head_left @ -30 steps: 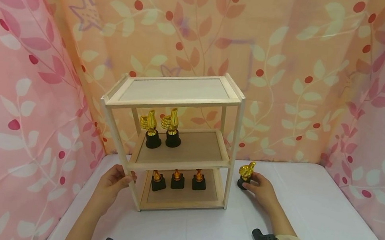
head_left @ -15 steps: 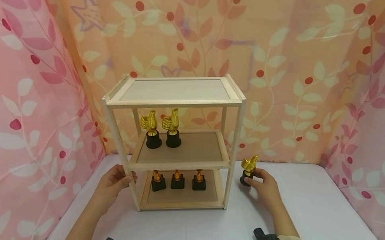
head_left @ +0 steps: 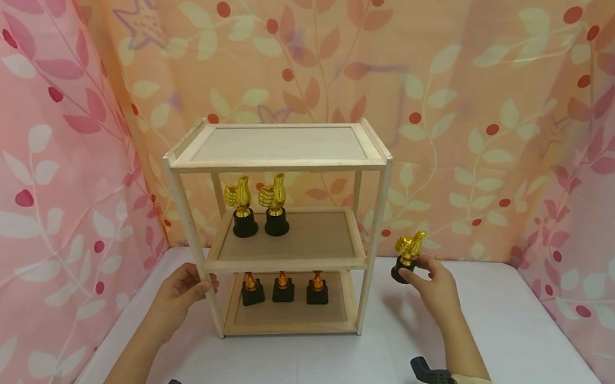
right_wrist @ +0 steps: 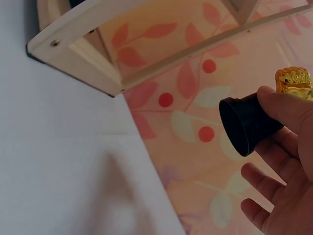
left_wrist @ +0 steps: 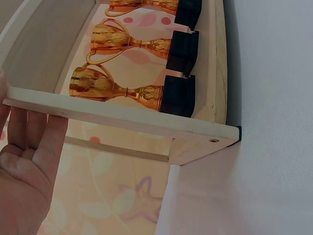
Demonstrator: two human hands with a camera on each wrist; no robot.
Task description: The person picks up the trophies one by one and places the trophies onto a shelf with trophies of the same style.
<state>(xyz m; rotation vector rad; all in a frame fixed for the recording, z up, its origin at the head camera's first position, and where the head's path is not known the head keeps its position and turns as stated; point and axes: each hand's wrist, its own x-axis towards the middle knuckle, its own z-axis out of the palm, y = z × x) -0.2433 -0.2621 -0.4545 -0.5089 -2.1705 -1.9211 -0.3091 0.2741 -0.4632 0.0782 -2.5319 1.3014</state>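
Observation:
My right hand pinches the black base of a gold thumbs-up trophy, held upright above the table to the right of the shelf. In the right wrist view the black base sits between thumb and fingers, off the table. My left hand grips the front left post of the three-tier wooden shelf. Two more thumbs-up trophies, one left and one right, stand on the middle tier's left half. Three gold cup trophies with square black bases stand on the bottom tier.
A white cloth covers the table. Patterned curtains enclose it at the back and at both sides. The shelf's top tier bears nothing. Its posts and tier frames border the openings.
My right hand has lifted the thumbs-up trophy off the table and moved it up and slightly right. The left hand and the shelf stay in place.

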